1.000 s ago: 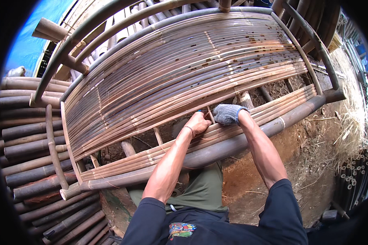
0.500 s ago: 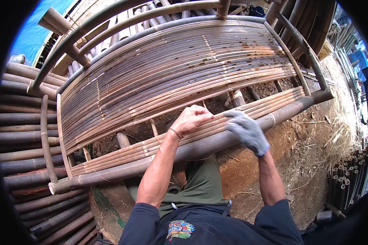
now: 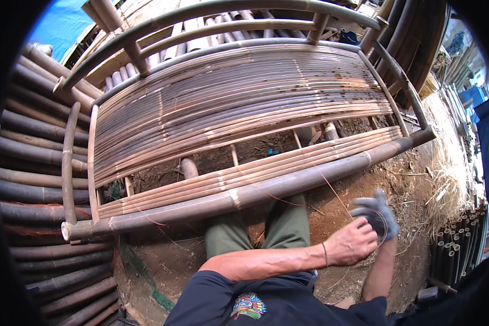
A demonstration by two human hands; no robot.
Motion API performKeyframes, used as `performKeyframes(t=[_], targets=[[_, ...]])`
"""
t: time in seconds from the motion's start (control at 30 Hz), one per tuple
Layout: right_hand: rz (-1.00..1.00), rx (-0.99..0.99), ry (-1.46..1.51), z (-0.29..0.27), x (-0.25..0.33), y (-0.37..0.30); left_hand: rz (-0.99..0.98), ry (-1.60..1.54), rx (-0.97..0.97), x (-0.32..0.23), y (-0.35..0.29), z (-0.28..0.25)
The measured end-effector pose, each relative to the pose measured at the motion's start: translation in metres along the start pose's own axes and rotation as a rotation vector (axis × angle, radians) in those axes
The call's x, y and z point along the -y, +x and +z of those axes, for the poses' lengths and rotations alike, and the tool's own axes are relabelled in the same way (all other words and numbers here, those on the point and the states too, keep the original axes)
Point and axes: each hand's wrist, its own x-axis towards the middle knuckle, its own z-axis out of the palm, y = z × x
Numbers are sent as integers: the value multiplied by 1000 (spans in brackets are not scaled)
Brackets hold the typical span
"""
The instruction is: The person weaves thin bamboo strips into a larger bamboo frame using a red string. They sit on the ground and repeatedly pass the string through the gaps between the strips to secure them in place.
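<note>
Many poles (image 3: 43, 192) beside bamboo bench (image 3: 239, 103), left grip (image 3: 354, 242) pinching cord (image 3: 336, 194), right grip (image 3: 376, 214) spread

Striped tans and charcoal browns under a bright blue corner.
The bench seat (image 3: 228, 95) runs in fine stripes of tan, reddish brown and grey-black, with dark speckles toward the far right; its near band of slats (image 3: 255, 170) is a paler, evener tan, and the front pole (image 3: 304, 176) is grey-brown with a whitish ring. A grey glove (image 3: 389, 215) covers the right hand (image 3: 379, 213), and the thin cord (image 3: 336, 194) is rust-red. The shirt (image 3: 204, 299) is navy-black with a multicoloured emblem (image 3: 248, 306), the trousers (image 3: 285, 223) olive green. Stacked poles (image 3: 43, 190) at left alternate tan and near-black; the far-left tarp (image 3: 60, 24) is vivid blue, the straw (image 3: 445, 182) at right pale yellow.
</note>
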Motion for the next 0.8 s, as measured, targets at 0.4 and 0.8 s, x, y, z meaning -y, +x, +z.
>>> performKeyframes(t=[0.4,0.8], targets=[[-691,-210,-644,130,100,101,-354,163,-429,63,-60,-73],[-636,682,363,62,172,139,-1203,414,218,217,-77,-29]])
